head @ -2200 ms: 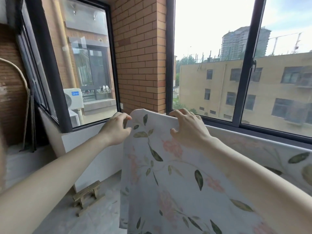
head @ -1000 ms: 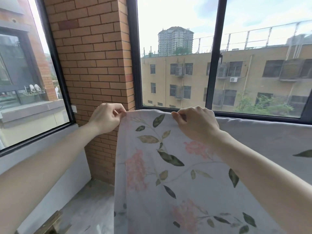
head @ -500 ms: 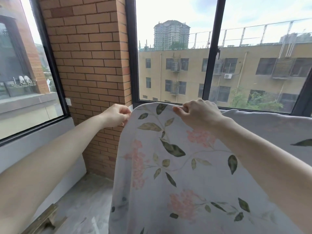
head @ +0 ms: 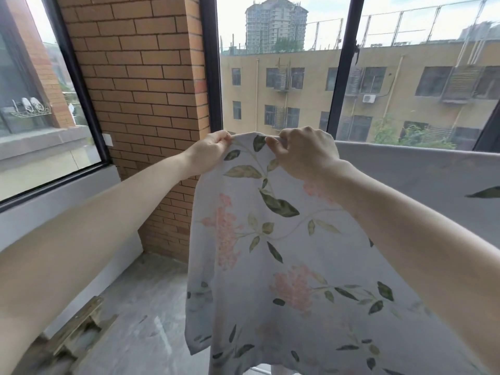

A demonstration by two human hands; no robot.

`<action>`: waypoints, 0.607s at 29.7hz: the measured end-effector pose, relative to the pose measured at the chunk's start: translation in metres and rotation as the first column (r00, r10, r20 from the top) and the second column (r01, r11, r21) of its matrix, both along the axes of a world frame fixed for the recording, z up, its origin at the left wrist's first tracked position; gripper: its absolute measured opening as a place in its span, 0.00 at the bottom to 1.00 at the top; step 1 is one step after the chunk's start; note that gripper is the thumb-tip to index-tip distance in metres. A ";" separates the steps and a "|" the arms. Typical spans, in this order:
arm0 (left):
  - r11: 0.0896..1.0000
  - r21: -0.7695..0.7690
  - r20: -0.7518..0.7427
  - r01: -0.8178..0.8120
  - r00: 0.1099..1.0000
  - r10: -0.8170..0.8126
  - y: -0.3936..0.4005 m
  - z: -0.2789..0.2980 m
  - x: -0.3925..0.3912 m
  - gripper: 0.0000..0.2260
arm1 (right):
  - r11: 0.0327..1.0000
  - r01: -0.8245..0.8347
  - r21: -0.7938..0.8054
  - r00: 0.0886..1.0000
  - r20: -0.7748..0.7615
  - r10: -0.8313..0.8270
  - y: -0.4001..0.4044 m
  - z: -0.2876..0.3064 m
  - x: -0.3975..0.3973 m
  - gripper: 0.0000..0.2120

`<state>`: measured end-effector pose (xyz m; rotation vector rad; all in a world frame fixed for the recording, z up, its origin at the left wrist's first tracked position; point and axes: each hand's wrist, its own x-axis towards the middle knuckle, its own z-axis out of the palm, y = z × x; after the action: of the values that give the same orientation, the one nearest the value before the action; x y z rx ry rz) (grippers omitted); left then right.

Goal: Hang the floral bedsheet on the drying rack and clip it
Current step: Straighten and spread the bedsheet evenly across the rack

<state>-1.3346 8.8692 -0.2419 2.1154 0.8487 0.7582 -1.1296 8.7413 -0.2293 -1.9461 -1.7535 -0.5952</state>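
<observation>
The floral bedsheet (head: 270, 253), pale with pink blossoms and green leaves, hangs draped in front of me, its top fold running off to the right. My left hand (head: 208, 152) pinches the sheet's top left corner. A short way to the right, my right hand (head: 303, 152) grips the top edge, fingers curled over the fold. The drying rack's bar is hidden under the cloth. No clip shows in view.
A brick pillar (head: 146, 90) stands behind the sheet's left end, between black-framed windows (head: 213, 63). A low white wall (head: 67, 201) runs along the left. A small wooden stool (head: 78, 328) sits on the grey floor (head: 146, 307) at lower left.
Both hands have kept hold of the sheet's top edge while drawing closer together. My view has swung right, away from the left window.
</observation>
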 end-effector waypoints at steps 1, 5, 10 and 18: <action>1.000 -0.015 0.006 0.008 1.000 -0.008 -0.002 -0.003 0.000 0.13 | 1.000 0.014 0.005 1.000 0.013 -0.014 0.000 0.000 0.000 0.26; 0.996 -0.084 0.034 0.032 0.999 -0.029 -0.005 -0.014 -0.011 0.26 | 0.999 0.032 0.008 0.999 0.010 -0.032 -0.001 -0.002 0.000 0.27; 0.986 0.080 -0.008 -0.147 0.989 0.148 -0.011 -0.026 -0.010 0.27 | 0.995 0.029 0.095 0.993 0.112 -0.039 -0.005 -0.013 0.000 0.22; 0.891 0.280 0.152 -0.356 0.933 0.325 -0.026 -0.129 -0.043 0.27 | 0.949 -0.152 0.276 0.985 -0.038 0.169 -0.032 -0.052 -0.003 0.25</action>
<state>-1.3778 8.8427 -0.3708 2.1928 1.1260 1.2400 -1.1324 8.7089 -0.2814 -1.6016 -1.6740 -0.6723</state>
